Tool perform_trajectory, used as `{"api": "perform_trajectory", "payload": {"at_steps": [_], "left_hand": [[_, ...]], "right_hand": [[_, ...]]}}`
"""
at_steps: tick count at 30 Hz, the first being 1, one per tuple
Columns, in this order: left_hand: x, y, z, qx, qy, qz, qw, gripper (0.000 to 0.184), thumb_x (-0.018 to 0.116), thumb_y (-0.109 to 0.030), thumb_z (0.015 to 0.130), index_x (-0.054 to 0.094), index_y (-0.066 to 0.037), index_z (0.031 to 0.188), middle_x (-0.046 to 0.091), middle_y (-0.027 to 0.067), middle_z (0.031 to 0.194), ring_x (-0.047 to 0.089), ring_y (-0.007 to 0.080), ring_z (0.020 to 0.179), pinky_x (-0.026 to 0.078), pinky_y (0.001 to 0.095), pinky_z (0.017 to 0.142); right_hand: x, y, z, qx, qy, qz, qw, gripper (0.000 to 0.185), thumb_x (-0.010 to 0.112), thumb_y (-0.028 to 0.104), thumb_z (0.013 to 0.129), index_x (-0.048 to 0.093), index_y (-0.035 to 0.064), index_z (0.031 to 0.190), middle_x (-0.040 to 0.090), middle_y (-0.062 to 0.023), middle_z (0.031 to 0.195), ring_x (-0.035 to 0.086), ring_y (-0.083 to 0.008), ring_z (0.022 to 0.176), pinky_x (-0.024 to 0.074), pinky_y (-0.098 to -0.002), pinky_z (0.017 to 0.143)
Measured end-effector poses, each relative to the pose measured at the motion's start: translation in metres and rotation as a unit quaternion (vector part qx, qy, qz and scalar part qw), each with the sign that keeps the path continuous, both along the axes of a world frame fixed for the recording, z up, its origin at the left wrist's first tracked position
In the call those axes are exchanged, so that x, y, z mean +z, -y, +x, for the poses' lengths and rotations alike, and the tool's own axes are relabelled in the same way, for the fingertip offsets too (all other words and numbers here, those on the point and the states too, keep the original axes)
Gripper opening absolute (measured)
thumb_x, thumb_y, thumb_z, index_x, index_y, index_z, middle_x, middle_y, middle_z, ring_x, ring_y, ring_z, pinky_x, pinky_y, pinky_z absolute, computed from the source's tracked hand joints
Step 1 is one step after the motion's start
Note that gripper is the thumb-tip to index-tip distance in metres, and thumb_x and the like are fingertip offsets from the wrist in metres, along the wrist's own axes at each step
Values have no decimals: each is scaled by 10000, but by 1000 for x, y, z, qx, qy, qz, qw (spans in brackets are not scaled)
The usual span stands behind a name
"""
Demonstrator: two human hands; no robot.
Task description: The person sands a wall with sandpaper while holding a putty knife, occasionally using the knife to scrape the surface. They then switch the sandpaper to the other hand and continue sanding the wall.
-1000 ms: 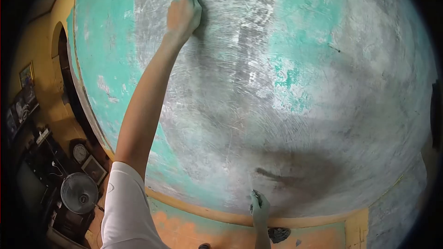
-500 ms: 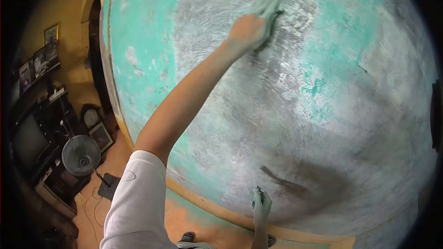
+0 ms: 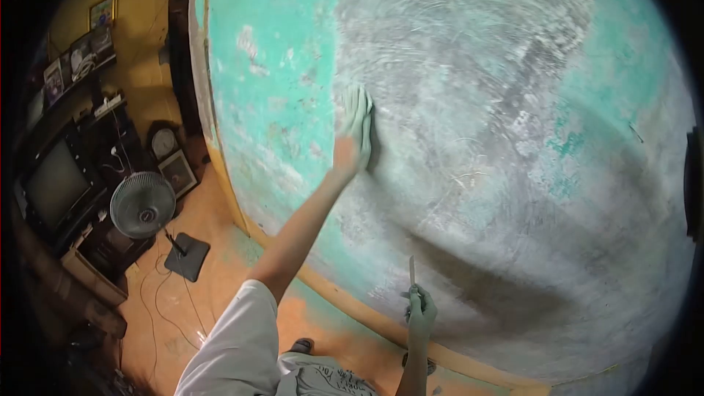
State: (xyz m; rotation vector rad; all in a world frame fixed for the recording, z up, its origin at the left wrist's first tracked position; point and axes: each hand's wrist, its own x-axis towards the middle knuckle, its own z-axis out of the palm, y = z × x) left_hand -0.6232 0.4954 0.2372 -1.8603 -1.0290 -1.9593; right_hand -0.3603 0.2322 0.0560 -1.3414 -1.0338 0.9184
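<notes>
My left hand [image 3: 356, 126] lies flat against the wall [image 3: 455, 125], fingers stretched upward, at the border between turquoise paint and a scraped grey-white patch. Pale dust coats its fingers. Lower down, my right hand [image 3: 420, 313] is closed round the handle of a knife [image 3: 412, 271]; its narrow blade points up, and most of the handle is hidden in the fingers. Whether the blade touches the wall I cannot tell. Curved scratch marks cover the grey patch, and the shadow of an arm falls across its lower part.
To the left a standing fan [image 3: 143, 205] rises from a dark base [image 3: 187, 257], with cables [image 3: 158, 301] on the orange floor. Behind it are a television [image 3: 57, 182], shelves and framed pictures. A small nail-like piece [image 3: 636, 133] sticks out of the wall at right.
My left hand has moved down and to the left across the wall, from the grey patch to its left border. The knife blade in my right hand now shows clearly. The view has shifted.
</notes>
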Motion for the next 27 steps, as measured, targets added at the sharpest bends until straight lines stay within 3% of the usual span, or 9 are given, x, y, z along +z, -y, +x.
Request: {"api": "perform_trajectory", "payload": {"at_steps": [5, 8, 11, 16, 18, 21, 22, 24, 27], "left_hand": [[-164, 25, 7, -34, 17, -135, 990, 559, 426, -1, 1037, 306, 60, 1580, 251, 290, 1658, 198, 455, 1555, 193, 470, 1275], [-165, 23, 3, -42, 0, -139, 989, 571, 427, -8, 1038, 288, 60, 1587, 230, 291, 1665, 176, 461, 1559, 182, 474, 1277], [-90, 1, -10, -35, -1, -84, 996, 558, 420, -38, 1058, 282, 57, 1591, 224, 291, 1667, 168, 459, 1562, 166, 474, 1280], [95, -25, -47, -50, -37, 5, 998, 526, 426, -85, 1078, 320, 19, 1582, 266, 263, 1660, 217, 433, 1552, 271, 425, 1249], [138, -43, -60, 31, -45, 70, 996, 586, 403, -233, 1089, 257, 35, 1590, 356, 295, 1592, 392, 426, 1455, 381, 411, 1178], [123, -44, -60, 0, -22, 36, 999, 589, 427, -254, 1089, 266, -31, 1610, 411, 309, 1553, 396, 453, 1445, 348, 395, 1201], [106, -43, -58, 8, -17, 40, 999, 562, 432, -200, 1087, 292, -10, 1597, 381, 288, 1583, 345, 437, 1479, 344, 401, 1202], [49, -42, -46, 20, -8, 48, 999, 512, 442, -91, 1084, 344, 31, 1571, 320, 245, 1643, 245, 405, 1549, 335, 414, 1205], [-53, -17, -19, -26, 41, -43, 998, 507, 422, -59, 1081, 340, 51, 1569, 287, 268, 1653, 213, 421, 1559, 272, 428, 1236]], "right_hand": [[-26, -10, -5, -10, -8, -31, 999, 251, 576, 145, 1059, 677, -13, 1226, 749, -70, 908, 481, -22, 550, 385, -206, 491], [-32, -13, -9, -25, -3, -35, 999, 255, 569, 136, 1060, 668, -16, 1240, 748, -75, 904, 470, -18, 546, 374, -204, 483], [-39, -17, -13, -39, -13, -22, 999, 257, 563, 122, 1059, 662, -17, 1252, 744, -75, 898, 460, -16, 543, 365, -202, 479], [-35, -18, -34, -50, -31, 8, 998, 267, 590, 142, 1047, 663, -5, 1258, 715, -45, 909, 427, -2, 526, 339, -193, 449], [-39, -19, -38, -51, -61, 15, 997, 265, 597, 138, 1045, 661, -9, 1256, 705, -41, 902, 431, -3, 531, 336, -197, 449], [-41, -17, -46, -60, -48, 1, 997, 259, 586, 111, 1051, 657, -12, 1267, 673, -26, 901, 428, -4, 542, 327, -207, 453], [-42, -15, -50, -66, -54, 5, 996, 256, 579, 104, 1054, 657, -12, 1269, 672, -26, 906, 425, -4, 543, 326, -209, 454], [-38, -10, -54, -68, -62, -13, 996, 255, 565, 91, 1060, 652, -10, 1276, 680, -31, 912, 419, -4, 543, 331, -206, 462], [-44, -2, -53, -74, -53, -16, 996, 254, 549, 86, 1066, 646, -9, 1281, 701, -42, 934, 414, -5, 546, 340, -199, 474]]}}
